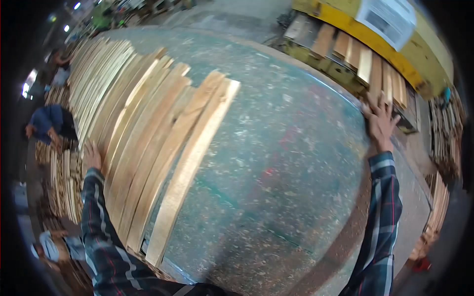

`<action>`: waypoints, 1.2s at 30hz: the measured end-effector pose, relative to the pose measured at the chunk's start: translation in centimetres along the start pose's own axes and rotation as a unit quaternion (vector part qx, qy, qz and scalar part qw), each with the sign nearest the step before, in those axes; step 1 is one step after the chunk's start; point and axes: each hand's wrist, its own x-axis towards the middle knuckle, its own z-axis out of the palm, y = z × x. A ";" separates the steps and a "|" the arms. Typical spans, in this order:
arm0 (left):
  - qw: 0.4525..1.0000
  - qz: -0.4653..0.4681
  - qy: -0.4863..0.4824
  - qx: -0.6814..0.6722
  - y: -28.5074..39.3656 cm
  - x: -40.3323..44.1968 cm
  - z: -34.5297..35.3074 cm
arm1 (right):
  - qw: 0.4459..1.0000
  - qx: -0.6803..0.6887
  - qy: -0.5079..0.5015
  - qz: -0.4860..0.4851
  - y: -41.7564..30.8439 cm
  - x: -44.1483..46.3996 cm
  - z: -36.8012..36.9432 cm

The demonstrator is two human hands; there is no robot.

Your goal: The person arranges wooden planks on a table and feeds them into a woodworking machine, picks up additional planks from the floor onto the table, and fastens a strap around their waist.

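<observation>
My left hand (92,157) rests at the left side of the row of wooden slats (143,118), its fingers stretched out and touching the wood there. The slats lie side by side on the green table (276,163), and a pale slat (192,167) forms the right end of the row. Over the table's right edge, my right hand (380,123) is open with fingers spread. Its fingertips reach the near ends of wooden strips (376,74) that stick out from under a yellow machine (345,22). Whether the fingertips touch a strip, I cannot tell.
Sawdust and chips are scattered over the tabletop. A paper sheet (386,20) is fixed on the machine. Stacked wood (444,133) stands at the far right, with more stacks (64,182) at the left. Several people are on the left, including one in dark blue clothing (52,123).
</observation>
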 end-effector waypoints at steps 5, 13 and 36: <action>0.988 -0.096 -0.099 -0.073 12.1 -4.8 -7.1 | 0.998 -0.042 -0.035 0.042 -1.1 2.4 0.9; 0.990 0.032 0.061 -0.124 13.0 -7.9 -5.2 | 0.934 0.310 0.045 -0.171 -19.2 -22.3 -6.1; 0.911 0.094 -0.211 -0.341 12.6 -4.1 -12.5 | 0.968 0.210 -0.136 0.002 -43.5 -45.0 -22.6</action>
